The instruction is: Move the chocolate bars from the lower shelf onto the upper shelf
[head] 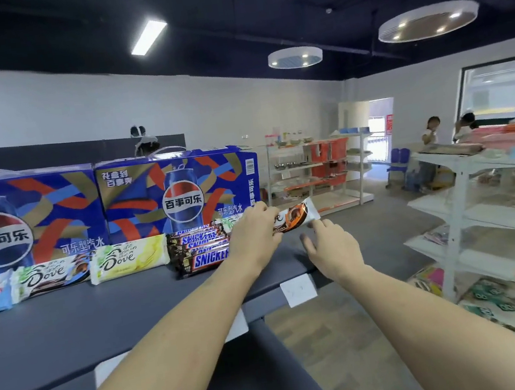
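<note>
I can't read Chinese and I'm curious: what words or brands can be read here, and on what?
"百事可乐": both blue boxes.
"礼盒到 百事爽": top of the right box.
"可乐型汽水": bottom of both boxes.
"SNICKERS", partly covered: brown bars.
"Dove": white bar and yellow bar.
Shelf tag and red door sign: too blurred.
</note>
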Available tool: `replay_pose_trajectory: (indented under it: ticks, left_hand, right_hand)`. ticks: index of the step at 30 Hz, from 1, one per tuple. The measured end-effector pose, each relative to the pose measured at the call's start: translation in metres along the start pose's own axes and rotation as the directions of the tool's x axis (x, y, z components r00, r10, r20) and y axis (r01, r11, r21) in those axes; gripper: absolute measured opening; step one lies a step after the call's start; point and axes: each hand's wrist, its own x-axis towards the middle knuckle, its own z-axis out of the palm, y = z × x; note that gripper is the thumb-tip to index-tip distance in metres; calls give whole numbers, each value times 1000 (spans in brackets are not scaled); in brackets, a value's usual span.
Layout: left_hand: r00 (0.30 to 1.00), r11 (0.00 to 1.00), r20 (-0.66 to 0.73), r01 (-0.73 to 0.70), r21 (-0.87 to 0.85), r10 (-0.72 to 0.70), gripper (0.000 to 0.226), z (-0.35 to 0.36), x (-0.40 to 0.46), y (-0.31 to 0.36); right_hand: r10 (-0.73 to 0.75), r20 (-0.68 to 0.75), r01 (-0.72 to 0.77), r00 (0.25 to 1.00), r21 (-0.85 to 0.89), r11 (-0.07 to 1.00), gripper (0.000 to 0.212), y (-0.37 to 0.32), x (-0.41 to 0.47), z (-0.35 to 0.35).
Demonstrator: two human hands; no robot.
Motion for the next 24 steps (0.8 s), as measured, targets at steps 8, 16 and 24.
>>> replay_pose_trajectory:
  ticks: [8, 16, 24]
  left_hand:
    - [986, 986, 47, 158, 59, -161, 43, 56, 46, 4]
    - [944, 930, 55, 308, 200, -325, 36, 89, 65, -3]
    - [897, 841, 94, 362, 402, -432, 34, 100, 84, -25]
  right_hand:
    - [-99, 128, 90, 987, 73, 993, 34, 38, 66, 37]
    - [-181, 148, 164, 972, 125, 979, 7, 59, 111, 76]
    - [-174, 186, 140, 967, 184, 973, 46, 60, 152, 109]
